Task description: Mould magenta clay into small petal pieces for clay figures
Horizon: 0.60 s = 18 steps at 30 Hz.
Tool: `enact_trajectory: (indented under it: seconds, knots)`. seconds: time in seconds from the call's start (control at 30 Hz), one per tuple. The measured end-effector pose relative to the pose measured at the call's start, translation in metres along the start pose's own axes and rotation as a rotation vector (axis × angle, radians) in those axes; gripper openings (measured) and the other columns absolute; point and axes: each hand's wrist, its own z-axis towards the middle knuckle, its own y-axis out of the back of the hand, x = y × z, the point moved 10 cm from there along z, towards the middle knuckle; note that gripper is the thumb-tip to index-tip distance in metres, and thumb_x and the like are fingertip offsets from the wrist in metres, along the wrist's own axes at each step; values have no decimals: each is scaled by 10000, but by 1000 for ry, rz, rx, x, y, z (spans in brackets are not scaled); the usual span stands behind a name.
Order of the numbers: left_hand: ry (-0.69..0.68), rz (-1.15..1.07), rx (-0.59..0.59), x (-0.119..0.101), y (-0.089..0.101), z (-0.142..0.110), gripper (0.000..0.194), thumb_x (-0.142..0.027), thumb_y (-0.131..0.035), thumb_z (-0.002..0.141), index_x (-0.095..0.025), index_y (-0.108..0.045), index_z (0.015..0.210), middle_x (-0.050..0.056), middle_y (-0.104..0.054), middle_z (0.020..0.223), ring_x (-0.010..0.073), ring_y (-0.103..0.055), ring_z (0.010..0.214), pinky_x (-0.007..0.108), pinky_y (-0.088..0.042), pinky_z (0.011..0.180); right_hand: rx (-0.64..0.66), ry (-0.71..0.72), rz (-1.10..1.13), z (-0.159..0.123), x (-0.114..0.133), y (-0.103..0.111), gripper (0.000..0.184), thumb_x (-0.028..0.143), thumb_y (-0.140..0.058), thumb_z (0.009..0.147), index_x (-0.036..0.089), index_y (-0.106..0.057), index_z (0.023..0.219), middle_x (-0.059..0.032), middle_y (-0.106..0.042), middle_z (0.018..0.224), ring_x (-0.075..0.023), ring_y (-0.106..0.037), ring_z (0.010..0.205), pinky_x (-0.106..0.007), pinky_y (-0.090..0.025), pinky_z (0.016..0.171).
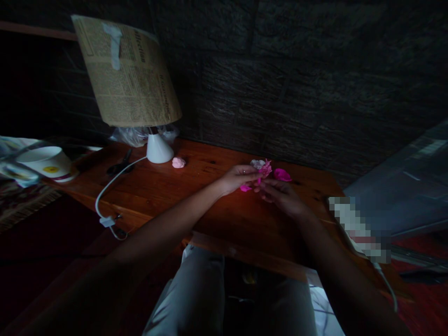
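Both hands meet over the wooden table (224,212), around a small pink flower (266,168) that looks like crumpled paper. My left hand (236,179) pinches the flower from the left, its fingers closed. From the right, my right hand (282,196) reaches in with bent fingers close to the flower's lower end; what its fingertips hold is too small to make out. A bright magenta petal-like piece (283,175) lies just beyond my right hand. Another magenta piece (245,188) shows below my left fingers. Something whitish (257,164) sits behind the flower.
A lamp with a newsprint shade (129,74) stands at the left, its white cord (101,196) looping over the front edge. Near it are a pale pink lump (178,162), dark scissors (121,167) and a paper cup (49,163). A blurred-out device (357,228) lies at the right edge.
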Motion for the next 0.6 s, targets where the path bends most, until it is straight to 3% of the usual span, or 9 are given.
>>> enact_trajectory:
  seconds: [0.17,0.4,0.53,0.6]
  knots:
    - [-33,33,9,-2,-3,0,433,-475,-843,681,-94,-701,830,3,-627,646,69,-545,540,214,-345,531,0,-18,9,0,-3,0,402,587,-808,686,242,-785,891,-42,-751,882,-116,-578,657,-238,-427,577]
    - [-18,69,74,-5,-12,-1,435,-491,-804,724,-95,-702,870,32,-646,693,84,-562,590,211,-320,527,-15,22,-47,0,2,2,414,625,-759,724,246,-784,889,-35,-733,806,-124,-558,626,-249,-423,557]
    - [-33,188,-15,-5,2,0,369,-456,-765,766,-108,-715,881,-3,-620,678,66,-493,556,210,-365,555,-149,133,-194,-1,15,18,372,580,-750,761,237,-769,904,-54,-752,939,-157,-616,729,-285,-505,642]
    - [-49,314,-21,-5,4,1,310,-417,-731,799,-110,-715,838,-2,-625,690,81,-507,587,218,-392,589,-248,230,-247,-5,26,28,368,547,-742,786,251,-751,1004,-68,-741,1077,-191,-650,835,-313,-538,690]
